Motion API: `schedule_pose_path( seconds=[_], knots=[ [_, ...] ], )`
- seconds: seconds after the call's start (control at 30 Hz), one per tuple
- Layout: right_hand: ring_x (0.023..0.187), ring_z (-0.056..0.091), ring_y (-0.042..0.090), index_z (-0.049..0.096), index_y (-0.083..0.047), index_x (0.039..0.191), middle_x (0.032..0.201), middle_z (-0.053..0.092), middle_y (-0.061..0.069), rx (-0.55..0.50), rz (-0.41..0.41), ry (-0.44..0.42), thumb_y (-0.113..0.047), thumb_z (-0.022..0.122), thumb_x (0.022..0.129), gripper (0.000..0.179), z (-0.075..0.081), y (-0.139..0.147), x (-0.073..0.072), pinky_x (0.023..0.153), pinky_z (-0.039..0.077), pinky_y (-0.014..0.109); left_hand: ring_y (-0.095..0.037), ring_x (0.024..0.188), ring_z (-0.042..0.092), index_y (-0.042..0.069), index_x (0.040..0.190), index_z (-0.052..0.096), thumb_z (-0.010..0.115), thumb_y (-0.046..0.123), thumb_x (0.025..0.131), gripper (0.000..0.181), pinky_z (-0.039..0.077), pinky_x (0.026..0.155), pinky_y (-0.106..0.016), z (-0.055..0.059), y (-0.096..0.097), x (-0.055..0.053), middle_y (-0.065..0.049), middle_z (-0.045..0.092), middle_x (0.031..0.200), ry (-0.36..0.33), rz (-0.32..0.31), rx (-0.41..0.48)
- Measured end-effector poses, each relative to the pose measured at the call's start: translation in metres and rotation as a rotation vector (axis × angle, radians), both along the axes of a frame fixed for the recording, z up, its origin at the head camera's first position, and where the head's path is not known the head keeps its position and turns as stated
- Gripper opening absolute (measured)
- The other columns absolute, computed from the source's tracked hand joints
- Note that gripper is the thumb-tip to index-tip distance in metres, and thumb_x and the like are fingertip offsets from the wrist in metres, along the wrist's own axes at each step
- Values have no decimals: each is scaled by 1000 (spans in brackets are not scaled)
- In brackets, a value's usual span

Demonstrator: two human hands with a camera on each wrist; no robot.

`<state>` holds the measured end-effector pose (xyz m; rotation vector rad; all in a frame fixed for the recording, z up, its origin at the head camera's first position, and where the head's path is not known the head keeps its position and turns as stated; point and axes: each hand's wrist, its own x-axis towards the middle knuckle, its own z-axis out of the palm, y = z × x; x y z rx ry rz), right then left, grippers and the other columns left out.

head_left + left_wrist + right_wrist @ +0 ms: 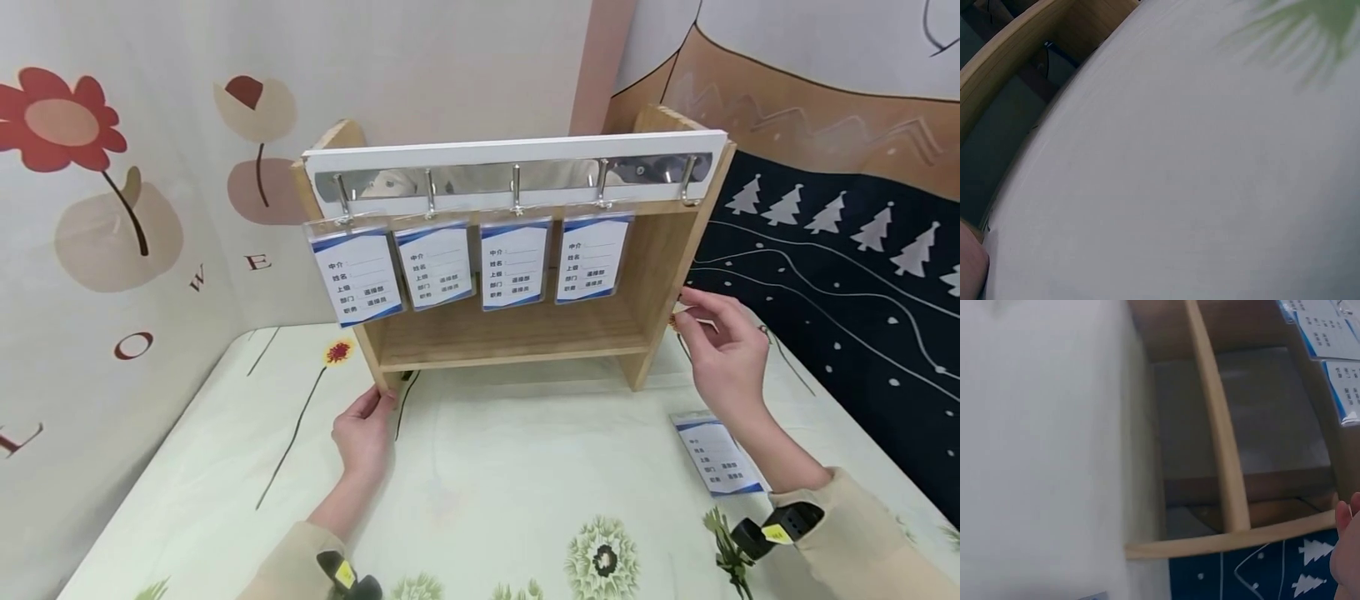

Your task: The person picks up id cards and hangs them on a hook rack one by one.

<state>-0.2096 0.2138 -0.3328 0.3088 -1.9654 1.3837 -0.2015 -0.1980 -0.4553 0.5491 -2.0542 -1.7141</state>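
A small wooden shelf stands on the table, a white hook rail across its upper front. Clear-sleeved name badges hang from several of the metal hooks; the rightmost hook is bare. Low on the left, my left hand grips the foot of the shelf's left side panel. Only a bit of that hand shows in the left wrist view. My right hand holds the right side panel around mid-height, fingertips at its edge. Another name badge lies flat on the table below my right hand.
A pale flowered cloth covers the table. Behind the shelf hangs a light curtain with printed flowers and letters. On the right is a dark cloth with white trees, near my right hand.
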Motion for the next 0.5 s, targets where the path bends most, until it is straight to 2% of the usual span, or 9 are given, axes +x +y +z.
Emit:
schedule_pose_path(
  seconds=[0.27,0.5],
  knots=[
    [102,62,6,64,9,127,113,63,-11,2,1,-68,9,64,96,31,-21,13,8,88,50,10,-29,113,68,2,132,68,68,19,99,36,49,74,-5,1,0,1,-18,69,125,-7,-4,5],
    [92,64,0,63,5,131,108,64,-6,22,-31,-166,3,65,98,34,-42,30,12,83,51,8,-29,114,68,2,131,68,68,19,99,37,49,74,-5,1,0,1,-18,69,125,-8,-3,3]
  ],
)
